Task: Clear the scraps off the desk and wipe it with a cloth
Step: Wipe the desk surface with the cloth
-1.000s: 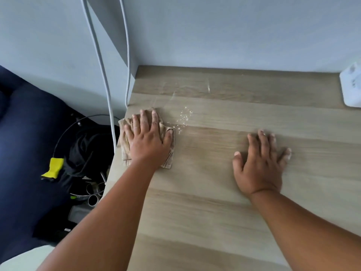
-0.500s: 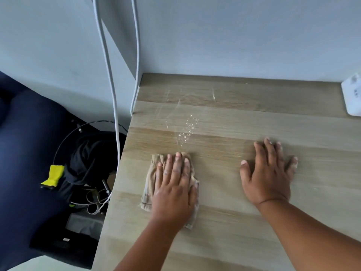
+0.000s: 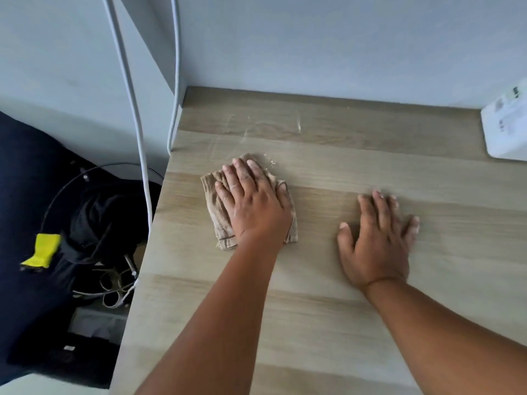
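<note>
A person's left hand [image 3: 251,205] is lying flat on a folded tan cloth [image 3: 219,218], fingers straight and together, pressing it down onto a light wooden table [image 3: 328,323]. The cloth is sitting toward the table's left side, near the far left corner, its frayed hem showing below the palm. Just beyond the fingertips a few pale crumbs [image 3: 271,162] are resting on the wood, touching or nearly touching the cloth's far edge. Farther back, faint whitish smears [image 3: 299,125] are streaking the surface near the wall.

The right hand [image 3: 376,240] is lying open, palm down, on bare wood to the right of the cloth and well apart from it, fingers spread and holding nothing.

A white boxy object [image 3: 507,129] is sitting at the table's far right edge, partly cut off; it may be a small device, though its markings are too blurred to read. Two white cables [image 3: 134,115] are hanging down the wall past the table's left edge. Below, on the floor, dark bags [image 3: 94,218], a yellow tag [image 3: 42,250] and tangled cords are lying in a heap.
</note>
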Demonstrator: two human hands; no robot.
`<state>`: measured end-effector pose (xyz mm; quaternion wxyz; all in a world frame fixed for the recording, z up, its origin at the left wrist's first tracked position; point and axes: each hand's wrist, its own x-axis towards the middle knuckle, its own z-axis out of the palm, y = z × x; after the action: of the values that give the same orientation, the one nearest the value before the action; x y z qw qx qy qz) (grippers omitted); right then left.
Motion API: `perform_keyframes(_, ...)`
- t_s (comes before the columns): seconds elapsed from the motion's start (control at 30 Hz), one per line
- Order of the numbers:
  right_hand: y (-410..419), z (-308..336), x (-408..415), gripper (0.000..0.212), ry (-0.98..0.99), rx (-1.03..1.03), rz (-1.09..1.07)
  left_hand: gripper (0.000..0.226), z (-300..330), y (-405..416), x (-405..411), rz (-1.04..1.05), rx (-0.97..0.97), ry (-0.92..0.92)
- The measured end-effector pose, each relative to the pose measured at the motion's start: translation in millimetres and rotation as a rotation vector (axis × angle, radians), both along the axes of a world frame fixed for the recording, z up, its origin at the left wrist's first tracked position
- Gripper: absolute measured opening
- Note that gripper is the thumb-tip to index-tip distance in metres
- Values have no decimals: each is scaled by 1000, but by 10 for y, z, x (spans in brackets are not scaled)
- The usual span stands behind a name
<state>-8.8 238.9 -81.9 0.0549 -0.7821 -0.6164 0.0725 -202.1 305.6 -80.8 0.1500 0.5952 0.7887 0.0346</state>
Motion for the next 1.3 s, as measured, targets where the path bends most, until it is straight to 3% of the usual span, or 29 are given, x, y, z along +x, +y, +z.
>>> perform_keyframes(0.23, 5, 22, -9, 76, -5, -26, 7, 72, 2, -574, -643, -594, 174, 14)
perform_keyframes(0.43, -4, 49, -21, 76, -17, -45, 19, 70, 46, -1136, -1025, -758, 172, 69)
perform_keyframes(0.73, 0, 28, -12, 72, -29, -38, 14, 70, -49, -826, -556, -708, 199, 70)
perform_keyframes(1.1, 4, 49, -9, 74, -16, -26, 15, 74, -44, 496, -216, -448, 89, 45)
perform_keyframes(1.3, -2, 3, 12, 73, -11, -7, 19, 76, -8, 365, -310, -455, 45, 43)
